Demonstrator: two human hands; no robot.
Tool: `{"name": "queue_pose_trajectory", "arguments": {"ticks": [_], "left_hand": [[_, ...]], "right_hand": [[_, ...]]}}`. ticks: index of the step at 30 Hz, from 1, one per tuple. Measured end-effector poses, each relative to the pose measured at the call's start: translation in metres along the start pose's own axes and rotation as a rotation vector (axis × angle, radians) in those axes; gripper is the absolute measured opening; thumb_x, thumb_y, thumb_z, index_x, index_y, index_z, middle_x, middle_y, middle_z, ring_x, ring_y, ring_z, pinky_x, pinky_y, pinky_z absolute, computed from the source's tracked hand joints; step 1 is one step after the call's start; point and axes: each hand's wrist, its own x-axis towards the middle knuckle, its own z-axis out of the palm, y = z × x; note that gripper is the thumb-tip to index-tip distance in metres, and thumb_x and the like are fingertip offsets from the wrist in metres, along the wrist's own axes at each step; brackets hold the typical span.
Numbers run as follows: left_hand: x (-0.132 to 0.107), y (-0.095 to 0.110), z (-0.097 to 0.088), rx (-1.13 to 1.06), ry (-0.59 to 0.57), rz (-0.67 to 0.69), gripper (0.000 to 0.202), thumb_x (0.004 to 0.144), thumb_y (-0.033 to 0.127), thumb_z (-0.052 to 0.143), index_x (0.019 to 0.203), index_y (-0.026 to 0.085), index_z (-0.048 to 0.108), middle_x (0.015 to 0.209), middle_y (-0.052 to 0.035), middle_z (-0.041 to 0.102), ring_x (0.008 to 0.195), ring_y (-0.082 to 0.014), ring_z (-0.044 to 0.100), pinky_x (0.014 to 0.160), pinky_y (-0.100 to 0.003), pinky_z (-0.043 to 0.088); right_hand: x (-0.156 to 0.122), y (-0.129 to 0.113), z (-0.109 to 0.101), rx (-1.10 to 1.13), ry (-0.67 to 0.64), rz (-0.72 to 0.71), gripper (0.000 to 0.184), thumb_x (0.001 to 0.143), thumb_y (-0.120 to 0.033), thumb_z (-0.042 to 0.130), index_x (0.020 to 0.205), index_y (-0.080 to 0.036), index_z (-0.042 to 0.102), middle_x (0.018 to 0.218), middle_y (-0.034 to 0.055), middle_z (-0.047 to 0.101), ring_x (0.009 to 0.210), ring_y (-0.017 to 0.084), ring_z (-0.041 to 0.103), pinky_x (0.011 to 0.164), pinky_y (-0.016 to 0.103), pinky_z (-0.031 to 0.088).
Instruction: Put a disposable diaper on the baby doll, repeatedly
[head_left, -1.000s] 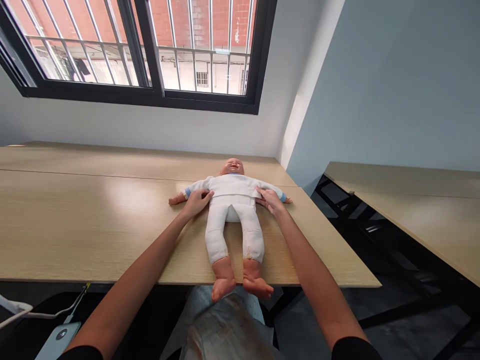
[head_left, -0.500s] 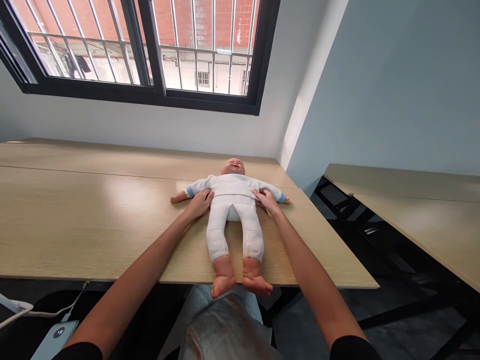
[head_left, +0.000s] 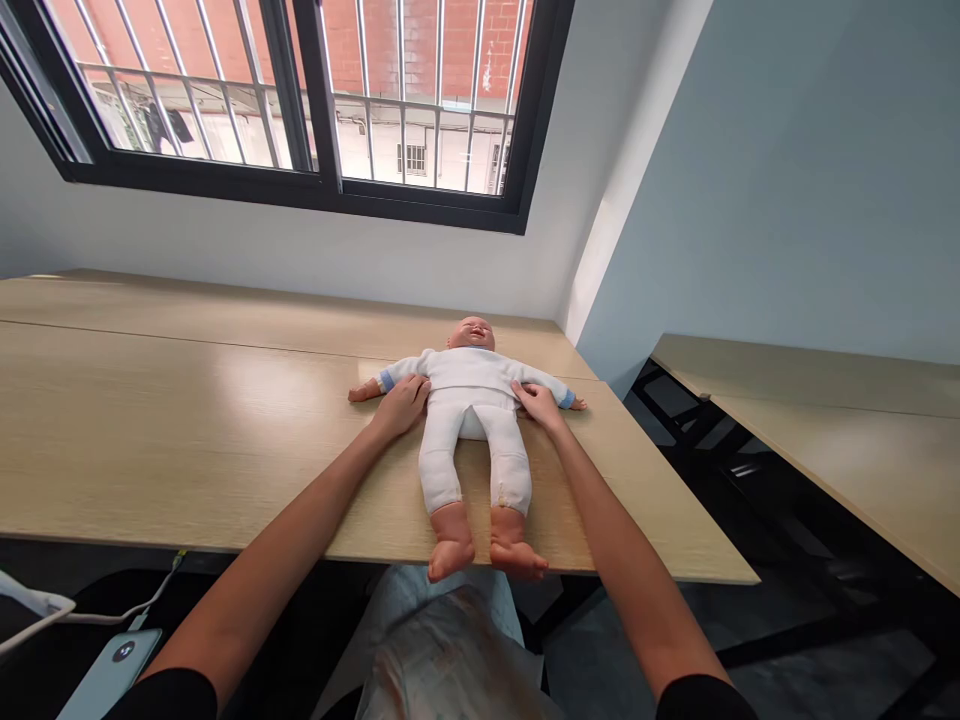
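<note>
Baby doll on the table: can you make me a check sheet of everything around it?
Surface: pale wooden table, shiny.
Job's things: baby doll in white clothes, on its back, feet past the near edge.
Clutter: phone below the table, at left.
Hands: left hand and right hand touch the doll's waist, one each side; grip unclear.
Cables: cable by the phone.
Surroundings: barred window, second table at right.

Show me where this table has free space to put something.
Widest bare patch: table left of the left hand and doll, back to the wall. Narrower patch: between right hand and the table's right edge. Crowded: the doll's waist, both hands touching it.
</note>
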Motion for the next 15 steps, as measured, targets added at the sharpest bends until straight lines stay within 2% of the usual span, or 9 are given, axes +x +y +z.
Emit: {"name": "queue_pose_trajectory", "arguments": {"ticks": [3, 5, 7, 9, 11, 13, 15], "left_hand": [[-0.002, 0.022, -0.009, 0.011, 0.104, 0.043, 0.032, 0.099, 0.031, 0.030, 0.096, 0.017, 0.058, 0.105, -0.0141, 0.064, 0.106, -0.0281, 0.059, 0.099, -0.042, 0.044], [-0.012, 0.050, -0.015, 0.006, 0.229, 0.155, 0.029, 0.100, 0.029, 0.031, 0.101, 0.018, 0.058, 0.103, -0.0122, 0.065, 0.105, -0.0264, 0.059, 0.096, -0.041, 0.046], [-0.034, 0.086, -0.020, -0.044, 0.335, 0.375, 0.023, 0.100, 0.025, 0.036, 0.100, 0.019, 0.058, 0.097, -0.0095, 0.066, 0.098, -0.0234, 0.061, 0.091, -0.038, 0.049], [-0.072, 0.123, -0.019, -0.086, 0.376, 0.654, 0.018, 0.099, 0.016, 0.039, 0.101, 0.019, 0.057, 0.091, -0.0075, 0.067, 0.091, -0.0208, 0.063, 0.085, -0.035, 0.050], [-0.120, 0.149, -0.009, -0.100, 0.216, 0.884, 0.017, 0.099, 0.018, 0.041, 0.098, 0.019, 0.058, 0.084, -0.0063, 0.067, 0.086, -0.0208, 0.063, 0.082, -0.035, 0.051], [-0.171, 0.157, 0.011, -0.067, -0.098, 0.918, 0.013, 0.098, 0.027, 0.050, 0.091, 0.022, 0.059, 0.076, -0.0027, 0.067, 0.084, -0.0201, 0.064, 0.081, -0.033, 0.052], [-0.218, 0.144, 0.037, -0.018, -0.319, 0.901, 0.012, 0.097, 0.025, 0.053, 0.089, 0.023, 0.060, 0.080, -0.0012, 0.070, 0.078, -0.0166, 0.066, 0.075, -0.028, 0.052]], "right_hand": [[0.001, 0.001, -0.005, -0.143, 0.095, -0.030, 0.035, 0.083, -0.048, 0.067, 0.069, -0.016, 0.063, 0.069, 0.0062, 0.068, 0.066, 0.018, 0.063, 0.059, 0.024, 0.048], [0.001, 0.002, -0.007, -0.219, 0.151, -0.050, 0.038, 0.087, -0.050, 0.061, 0.068, -0.017, 0.063, 0.068, 0.0067, 0.067, 0.065, 0.019, 0.062, 0.061, 0.025, 0.046], [0.001, 0.003, -0.008, -0.282, 0.201, -0.070, 0.043, 0.093, -0.049, 0.051, 0.067, -0.017, 0.063, 0.068, 0.0073, 0.068, 0.063, 0.019, 0.061, 0.062, 0.025, 0.044], [0.000, 0.004, -0.007, -0.336, 0.241, -0.086, 0.045, 0.097, -0.045, 0.043, 0.068, -0.018, 0.064, 0.069, 0.0075, 0.069, 0.061, 0.019, 0.060, 0.062, 0.026, 0.043], [-0.002, 0.005, -0.005, -0.386, 0.268, -0.097, 0.046, 0.099, -0.042, 0.041, 0.066, -0.018, 0.063, 0.069, 0.0074, 0.069, 0.061, 0.019, 0.060, 0.062, 0.026, 0.041], [-0.004, 0.004, -0.003, -0.438, 0.281, -0.104, 0.046, 0.098, -0.041, 0.043, 0.063, -0.019, 0.062, 0.067, 0.0076, 0.068, 0.063, 0.020, 0.059, 0.061, 0.025, 0.038], [-0.006, 0.003, -0.001, -0.487, 0.283, -0.109, 0.045, 0.098, -0.040, 0.044, 0.063, -0.019, 0.062, 0.069, 0.0082, 0.068, 0.066, 0.020, 0.059, 0.059, 0.025, 0.035]]}}
